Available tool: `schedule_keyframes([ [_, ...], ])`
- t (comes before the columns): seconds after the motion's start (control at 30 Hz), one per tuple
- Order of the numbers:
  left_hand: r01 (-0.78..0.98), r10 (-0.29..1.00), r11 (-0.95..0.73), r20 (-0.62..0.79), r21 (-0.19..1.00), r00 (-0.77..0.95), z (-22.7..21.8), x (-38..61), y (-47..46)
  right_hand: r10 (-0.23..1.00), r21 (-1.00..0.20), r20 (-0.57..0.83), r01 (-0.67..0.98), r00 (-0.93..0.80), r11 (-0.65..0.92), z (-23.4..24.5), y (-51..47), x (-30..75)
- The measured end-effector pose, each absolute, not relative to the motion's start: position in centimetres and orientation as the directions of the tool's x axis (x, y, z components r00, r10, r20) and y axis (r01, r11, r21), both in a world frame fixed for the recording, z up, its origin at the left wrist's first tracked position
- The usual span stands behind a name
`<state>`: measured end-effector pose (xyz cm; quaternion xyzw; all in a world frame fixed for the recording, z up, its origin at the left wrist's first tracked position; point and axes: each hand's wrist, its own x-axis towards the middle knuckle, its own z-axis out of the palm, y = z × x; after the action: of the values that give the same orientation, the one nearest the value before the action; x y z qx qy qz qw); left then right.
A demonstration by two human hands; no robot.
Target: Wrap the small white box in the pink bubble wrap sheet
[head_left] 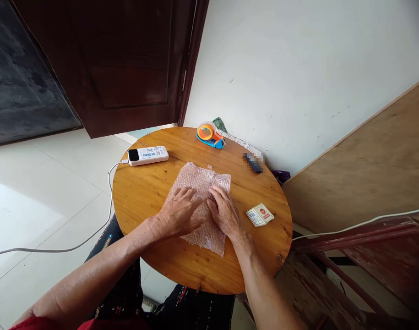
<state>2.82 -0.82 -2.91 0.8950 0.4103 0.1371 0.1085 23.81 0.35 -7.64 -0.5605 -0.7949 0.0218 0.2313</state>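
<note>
A pinkish sheet of bubble wrap (pixel 204 231) lies on the round wooden table (pixel 154 192) in front of me. My left hand (pixel 182 210) rests on its left part, palm down, with the fingers stretched out and the thumb pointing right. On the right part lies my right hand (pixel 225 211), fingers extended towards the far edge and thumb apart. Neither hand grips the wrap. Whether anything is under or inside the sheet, I cannot tell.
An orange and blue tape dispenser (pixel 211 135) stands at the table's far edge. A white power bank (pixel 148 156) with a cable (pixel 109 201) lies at left. Rightward are a flattened small carton (pixel 259 215) and a blurred dark object (pixel 253 163). Behind are a door (pixel 127 59) and wall.
</note>
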Motion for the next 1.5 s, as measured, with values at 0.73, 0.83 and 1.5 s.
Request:
schedule_keyframes([
  [0.73, 0.607, 0.661, -0.732, 0.104, 0.31, 0.743, -6.2, 4.3, -1.2, 0.96, -0.206, 0.278, 0.977, -0.004, 0.063, -6.6, 0.5, 22.9],
  [0.83, 0.622, 0.673, -0.726, 0.116, 0.295, 0.73, -6.3, 3.3, -1.6, 0.957, -0.189, 0.289, 0.98, 0.001, 0.056, -6.4, 0.4, 22.8],
  [1.5, 0.775, 0.806, -0.592, 0.152, 0.22, 0.572, -6.5, 2.7, 3.3, 0.967, -0.194, 0.25, 0.981, 0.053, -0.004, -5.9, 0.2, 22.1],
])
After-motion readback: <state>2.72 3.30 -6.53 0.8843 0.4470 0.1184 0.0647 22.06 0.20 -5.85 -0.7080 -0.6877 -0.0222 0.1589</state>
